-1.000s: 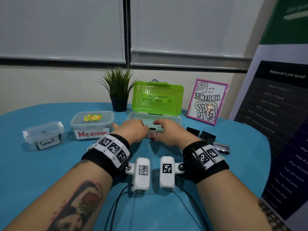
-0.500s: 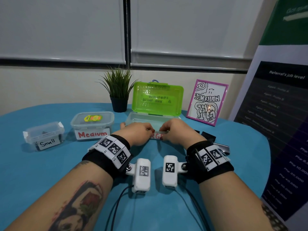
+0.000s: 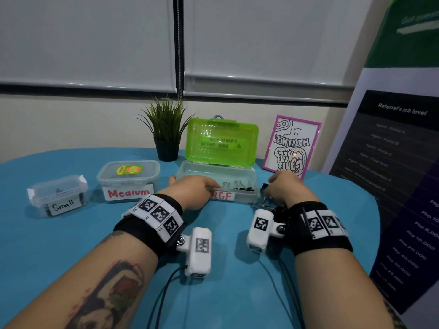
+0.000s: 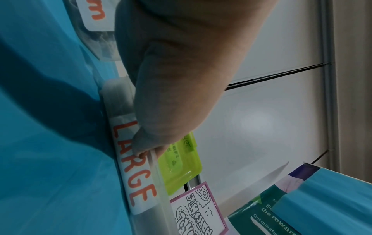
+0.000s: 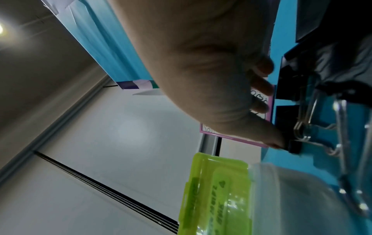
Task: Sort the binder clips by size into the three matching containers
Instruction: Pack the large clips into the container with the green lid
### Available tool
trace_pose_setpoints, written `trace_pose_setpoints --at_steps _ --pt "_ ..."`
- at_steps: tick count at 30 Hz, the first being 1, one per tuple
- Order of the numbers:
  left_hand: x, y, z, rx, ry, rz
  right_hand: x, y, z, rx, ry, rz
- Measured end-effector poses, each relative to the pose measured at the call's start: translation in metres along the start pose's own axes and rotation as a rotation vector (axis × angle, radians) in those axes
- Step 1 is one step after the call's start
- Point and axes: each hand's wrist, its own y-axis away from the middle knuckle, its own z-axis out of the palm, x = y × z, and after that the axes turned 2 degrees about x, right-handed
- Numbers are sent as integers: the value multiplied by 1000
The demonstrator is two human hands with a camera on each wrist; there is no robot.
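Observation:
The Large container [image 3: 244, 198] stands with its green lid [image 3: 223, 141] up, and several black binder clips [image 3: 240, 186] lie inside. My left hand [image 3: 190, 191] grips its front wall at the left end, thumb [image 4: 145, 143] on the red label [image 4: 136, 182]. My right hand [image 3: 285, 186] is just right of the container, over a pile of loose binder clips [image 3: 263, 205]. In the right wrist view its thumb tip [image 5: 277, 143] touches one black clip [image 5: 295, 147] on the table, and the other fingers [image 5: 261, 87] are off it. The Medium container [image 3: 128, 179] and Small container [image 3: 57, 195] stand closed at the left.
A potted plant [image 3: 166, 138] and a pink-framed drawing [image 3: 292, 148] stand behind the containers. A banner [image 3: 392, 186] rises just past the blue table's right edge [image 3: 370, 210]. Cables trail from both wrist cameras toward me.
My right hand left the Large container's front wall and moved right, down onto the loose clips. My left hand stayed on the container.

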Motion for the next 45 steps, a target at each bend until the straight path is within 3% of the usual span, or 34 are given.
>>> trace_pose_setpoints --at_steps 2,8,13,19,23,25,27,29,33,40,45 --pt "0 -2 0 31 8 -4 -3 -2 10 -78 21 27" --pt "-1 -4 1 82 -3 2 -8 -12 25 -18 63 25" --pt "2 2 0 -24 53 142 -7 -10 23 2 53 0" --pt "-3 -4 5 -66 72 94 -9 -5 15 46 39 -75" --pt "-1 -5 5 -71 87 92 -8 -2 6 263 -240 -182" --pt "-1 -4 5 -60 86 91 -10 0 2 438 -449 -345" --pt "-1 -5 5 -48 83 93 -15 3 1 489 -583 -507" --pt "0 -4 5 -41 95 94 -20 6 6 340 -601 -572" --pt "2 -3 4 -14 84 90 -23 3 21 77 -369 -547" --pt "5 4 1 -34 74 122 -27 9 19 -11 -363 -577" --pt "6 4 2 -120 -12 112 -32 10 26 8 -428 -538"
